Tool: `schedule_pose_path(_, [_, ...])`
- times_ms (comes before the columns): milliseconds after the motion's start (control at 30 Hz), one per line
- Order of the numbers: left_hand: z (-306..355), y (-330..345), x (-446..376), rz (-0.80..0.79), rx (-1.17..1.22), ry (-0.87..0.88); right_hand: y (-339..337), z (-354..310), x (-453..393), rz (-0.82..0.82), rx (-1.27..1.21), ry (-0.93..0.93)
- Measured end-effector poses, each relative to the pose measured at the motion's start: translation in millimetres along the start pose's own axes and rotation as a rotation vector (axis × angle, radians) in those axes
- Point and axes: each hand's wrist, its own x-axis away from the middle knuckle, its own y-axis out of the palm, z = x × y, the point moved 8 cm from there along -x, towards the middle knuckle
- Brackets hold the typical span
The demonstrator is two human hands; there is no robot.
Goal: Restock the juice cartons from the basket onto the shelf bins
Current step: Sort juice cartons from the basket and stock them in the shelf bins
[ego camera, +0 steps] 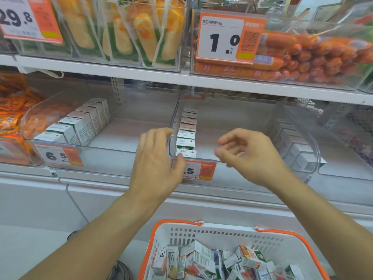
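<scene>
On the upper shelf in front of you, a clear bin of sausages (314, 55) carries a "1.0" price tag (230, 37), and bagged corn cobs (129, 31) stand left of it. At your far left sit orange snack packets (12, 110).

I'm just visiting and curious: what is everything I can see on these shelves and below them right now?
Juice cartons in basket: a jumbled heap, white with green and orange print, bottom of view.
Basket: one, white with orange rim, below the shelf.
Clear bins: three partly filled, middle shelf.
Carton rows: one row at the left bin's left side, one at the middle bin's left wall, more in the right bin; mostly white.
Price tags: several, orange and white, on bin fronts.
Sausages: many, orange-red, upper right bin.
Snack packs: several, yellow and green, upper left bin.
Orange packets: a pile, far left.
Hands: left and right, both empty, fingers loosely curled before the middle bin.
</scene>
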Motion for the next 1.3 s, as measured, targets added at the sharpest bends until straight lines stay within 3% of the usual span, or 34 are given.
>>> schedule_pose_path(67, [23.3,0.9,8.4,0.014,0.067,0.132,-10.0,5.7,38.9,0.042,-0.068,-0.068])
schedule_pose_path(133, [35.6,26.1,27.8,-0.166,0.121,0.183,-4.5,28.1,74.9,-0.015,-0.116,-0.035])
schedule_pose_path(300, [16.9,125.2,122.3,-0.894,-0.047,0.103,58.7,161.1,154.0,-0.512,-0.007,0.277])
schedule_pose_path(433, [-4.3,170.1,199.2,-1.210,-0.094,-0.052,100.0,251.4,219.3,-0.907,0.121,0.426])
schedule_pose_path(567, [-26.4,192.4,267.7,-1.459,-0.116,-0.179,132.7,281.9,258.5,-1.028,0.282,0.417])
schedule_pose_path(700, [-49.9,203.9,303.2,-1.415,-0.130,-0.314,151.9,273.5,272.1,-0.984,0.200,0.425])
schedule_pose_path(833, [-58.9,213.2,344.9,-1.486,-0.137,-0.355,159.3,277.5,292.6,-1.237,0.322,0.423])
schedule_pose_path(900, [-58.2,217.4,356.3,-1.492,-0.154,-0.306,158.7,278.6,297.5,-1.275,0.368,0.403])
schedule_pose_path(1067, [-54.5,223.8,361.9,-1.487,-0.227,-0.166,158.8,281.2,285.2,-1.169,0.352,0.327])
schedule_pose_path(1300, [-54.4,230.4,362.0,-1.451,-0.273,-0.158,124.9,276.2,263.9,-1.009,0.248,0.381])
